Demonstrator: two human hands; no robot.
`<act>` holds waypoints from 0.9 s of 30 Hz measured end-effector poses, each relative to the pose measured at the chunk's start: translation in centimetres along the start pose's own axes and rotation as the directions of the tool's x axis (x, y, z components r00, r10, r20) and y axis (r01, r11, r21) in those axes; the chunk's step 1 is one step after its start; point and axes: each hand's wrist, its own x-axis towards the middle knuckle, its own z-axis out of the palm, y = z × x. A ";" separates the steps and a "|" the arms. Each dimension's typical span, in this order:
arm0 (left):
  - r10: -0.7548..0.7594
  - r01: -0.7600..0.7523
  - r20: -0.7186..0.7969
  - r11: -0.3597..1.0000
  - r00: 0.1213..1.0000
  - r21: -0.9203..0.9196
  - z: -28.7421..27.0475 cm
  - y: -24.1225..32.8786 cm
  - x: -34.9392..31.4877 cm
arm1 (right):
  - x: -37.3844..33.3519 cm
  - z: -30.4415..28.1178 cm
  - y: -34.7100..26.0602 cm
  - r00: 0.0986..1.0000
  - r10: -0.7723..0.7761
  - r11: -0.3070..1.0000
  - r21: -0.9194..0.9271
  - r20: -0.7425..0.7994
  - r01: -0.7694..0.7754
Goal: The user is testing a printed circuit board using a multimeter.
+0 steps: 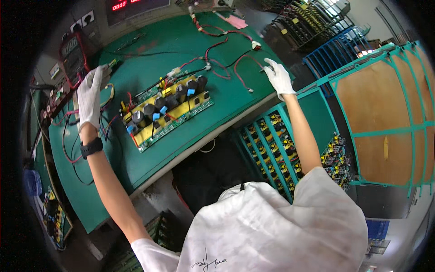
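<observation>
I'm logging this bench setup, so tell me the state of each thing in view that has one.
Multimeter: on, digits showing.
Red digital display: lit.
Circuit board: lying with components facing up.
Red wire: loosely curved.
Left hand: gloved, grip unclear.
Right hand: gloved, fingers parted.

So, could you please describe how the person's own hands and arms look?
The left hand and right hand wear white gloves. A black band circles the left wrist. The forearms are bare below the short, whitish sleeves of a shirt, which shows greyish mottling and a dark, script-like marking.
</observation>
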 end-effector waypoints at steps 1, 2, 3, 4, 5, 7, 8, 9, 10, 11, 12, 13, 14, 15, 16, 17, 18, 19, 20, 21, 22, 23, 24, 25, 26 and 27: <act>0.008 -0.008 0.007 1.000 1.000 0.025 0.6 0.2 0.1 | 1.9 0.2 2.0 1.000 0.000 0.997 -0.078 -0.003 -0.001; -0.001 0.000 0.017 0.997 1.000 0.079 0.6 0.4 -0.1 | 3.6 0.5 2.6 1.000 0.004 0.997 -0.079 -0.013 -0.005; -0.002 0.001 0.008 0.998 1.000 0.059 0.0 -0.4 -0.3 | 5.7 1.4 2.4 1.000 0.005 0.990 -0.143 0.020 -0.002; 0.015 -0.015 0.000 0.998 1.000 0.057 0.2 0.1 -0.4 | 7.1 1.7 2.5 0.999 0.021 0.977 -0.213 0.050 -0.010; 0.029 -0.029 -0.010 0.998 1.000 0.057 0.5 0.6 -0.7 | 8.5 2.0 2.7 0.999 0.023 0.979 -0.205 0.046 -0.013; 0.062 -0.061 -0.015 0.996 0.998 0.058 0.9 2.1 -2.1 | 11.1 2.9 2.7 0.980 -0.020 0.972 -0.226 0.198 0.066; 0.104 -0.103 -0.014 0.994 0.994 0.042 1.6 3.0 -3.0 | 12.1 2.9 3.2 0.965 -0.019 0.978 -0.194 0.261 0.072; 0.072 -0.071 -0.024 0.997 0.997 0.040 3.0 4.6 -4.7 | 13.1 3.0 4.2 0.938 -0.111 0.979 -0.128 0.327 0.161; 0.040 -0.040 -0.002 0.999 0.999 -0.003 5.5 6.4 -6.6 | 14.2 2.9 6.1 0.953 -0.152 0.978 -0.102 0.263 0.184; 0.044 -0.042 0.035 0.998 0.998 -0.049 7.7 7.6 -8.4 | 14.7 3.2 7.3 0.958 -0.200 0.974 -0.067 0.205 0.218; 0.006 0.004 0.131 0.997 0.991 -0.077 9.4 8.5 -10.5 | 14.7 3.8 7.1 0.948 -0.258 0.962 -0.043 0.188 0.270; -0.031 0.049 0.251 0.997 0.967 -0.064 11.9 9.6 -12.2 | 15.0 4.0 7.3 0.947 -0.259 0.963 -0.030 0.191 0.269; -0.056 0.088 0.391 0.994 0.919 -0.064 14.3 10.1 -13.6 | 15.2 4.1 7.1 0.949 -0.211 0.973 -0.045 0.236 0.227; -0.168 0.217 0.464 0.975 0.870 -0.052 17.0 10.4 -14.8 | 15.5 4.1 6.7 0.946 -0.164 0.980 -0.060 0.280 0.187; -0.165 0.216 0.469 0.975 0.868 -0.058 18.8 9.1 -16.2 | 14.4 5.4 4.2 0.945 -0.218 0.975 0.021 0.242 0.220; -0.212 0.229 0.515 0.973 0.830 0.031 20.9 9.7 -15.9 | 14.3 5.5 4.3 0.949 -0.217 0.976 0.030 0.230 0.216; -0.103 0.122 0.489 0.993 0.866 -0.006 23.6 8.3 -15.7 | 14.4 5.4 5.2 0.956 -0.203 0.979 0.054 0.211 0.195; -0.030 -0.002 0.428 0.997 0.903 0.074 26.2 8.1 -15.0 | 14.6 5.1 6.2 0.963 -0.187 0.982 0.077 0.195 0.175; -0.043 -0.020 0.335 0.983 0.941 0.180 28.7 6.3 -14.5 | 14.4 5.5 5.6 0.964 -0.185 0.983 0.052 0.190 0.178; -0.032 -0.034 0.344 0.982 0.938 0.183 31.1 6.2 -13.9 | 14.5 5.0 6.3 0.969 -0.176 0.984 0.051 0.177 0.169; -0.035 -0.081 0.304 0.930 0.952 0.360 33.6 6.7 -13.1 | 15.0 4.2 7.4 0.956 -0.193 0.980 0.005 0.222 0.197; -0.025 -0.119 0.260 0.844 0.965 0.522 35.7 7.2 -12.3 | 15.4 3.2 8.4 0.941 -0.207 0.973 -0.041 0.267 0.226; -0.017 -0.127 0.260 0.841 0.965 0.526 37.2 7.3 -11.8 | 15.5 2.5 8.1 0.920 -0.217 0.962 -0.090 0.328 0.259; -0.053 -0.093 0.239 0.824 0.970 0.558 38.2 7.0 -11.3 | 15.1 2.0 6.9 0.919 -0.223 0.962 -0.079 0.326 0.262; -0.096 -0.050 0.211 0.802 0.973 0.595 38.3 6.6 -11.3 | 14.1 1.9 4.9 0.967 -0.137 0.987 -0.048 0.217 0.151; -0.106 -0.040 0.205 0.797 0.973 0.603 38.3 6.3 -11.5 | 12.9 1.3 3.4 0.993 -0.034 0.999 -0.013 0.112 0.036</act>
